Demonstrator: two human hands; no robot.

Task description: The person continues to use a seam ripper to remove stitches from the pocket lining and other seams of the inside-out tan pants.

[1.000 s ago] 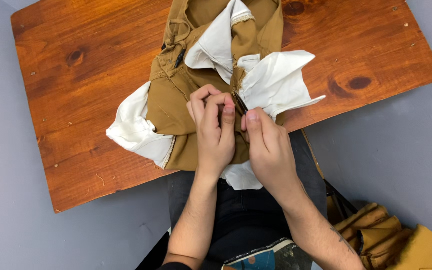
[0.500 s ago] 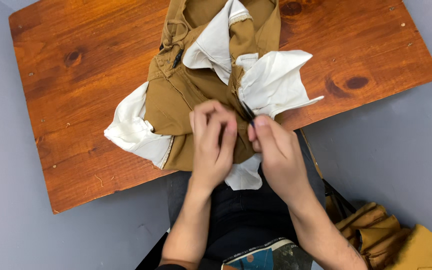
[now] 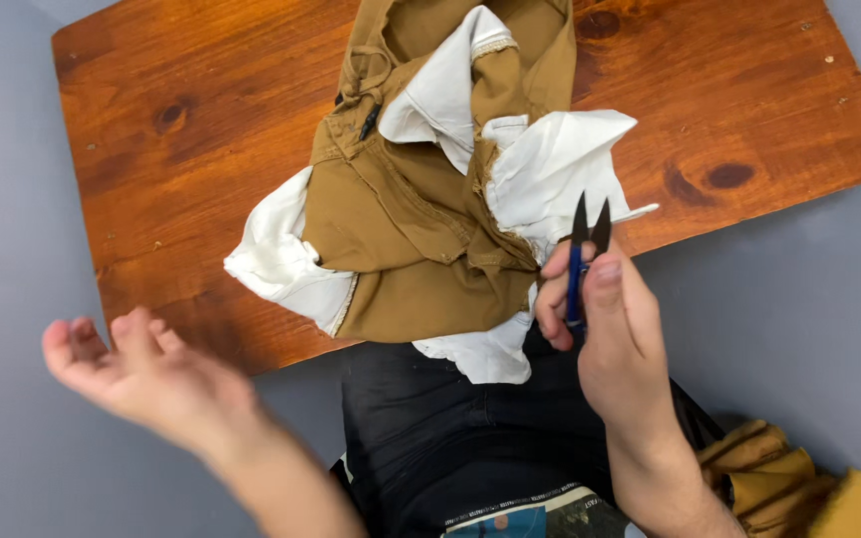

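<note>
Thread snips (image 3: 582,249), small with a blue handle and two dark pointed blades, stand upright in the right hand (image 3: 615,339), blades parted and pointing away from the person toward the far side of the worktop (image 3: 171,179). The right grip is clenched on the blue handle: the thumb presses along one side and the curled fingers wrap the other, so only the blade tips and a strip of blue show above the fingers. The snips are lifted off the cloth, seen just over the near-right edge of the garment. That garment, tan trousers (image 3: 411,229) turned partly inside out, lies bunched across the middle of the wooden worktop, with white pocket linings (image 3: 560,164) spread open around it; the nearest lining lies just behind the blade tips, and another white flap hangs over the worktop's near edge onto the person's dark-clothed lap (image 3: 460,428). The left hand (image 3: 151,374) is well apart from both snips and trousers, out beyond the worktop's near-left edge, its grip released with palm open, fingers loosely spread, holding nothing. More tan and mustard fabric (image 3: 789,488) lies at the lower right over the grey floor.
</note>
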